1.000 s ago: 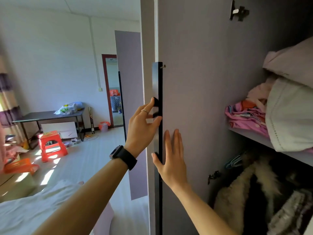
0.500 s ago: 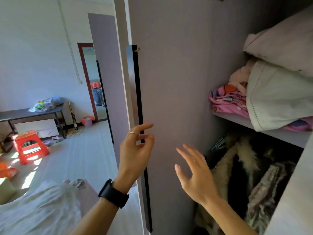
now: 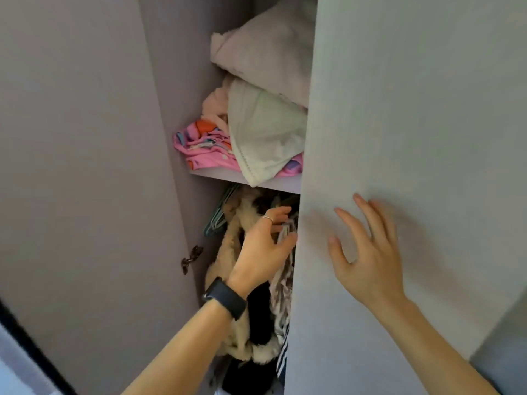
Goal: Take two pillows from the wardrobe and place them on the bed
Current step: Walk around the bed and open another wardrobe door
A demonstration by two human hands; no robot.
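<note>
The wardrobe stands partly open; its right door (image 3: 399,109) still covers the right side. On the shelf (image 3: 222,175) lies a white pillow (image 3: 268,138), with a pale pink pillow or bundle (image 3: 265,52) stacked on top. My left hand (image 3: 265,249), with a ring and a black watch, reaches to the inner edge of the right door, its fingers loosely spread in front of the hanging clothes. My right hand (image 3: 370,258) lies flat on the face of the right door with its fingers spread. Neither hand holds anything.
The left door (image 3: 85,166) is swung wide open at the left. A pink patterned cloth (image 3: 205,146) lies under the white pillow. Below the shelf hang a furry tan coat (image 3: 239,332) and other clothes, with hangers (image 3: 219,218) beside them.
The view has turned right, away from the room and into the wardrobe. Both hands have left the left door's black handle and moved to the right door.
</note>
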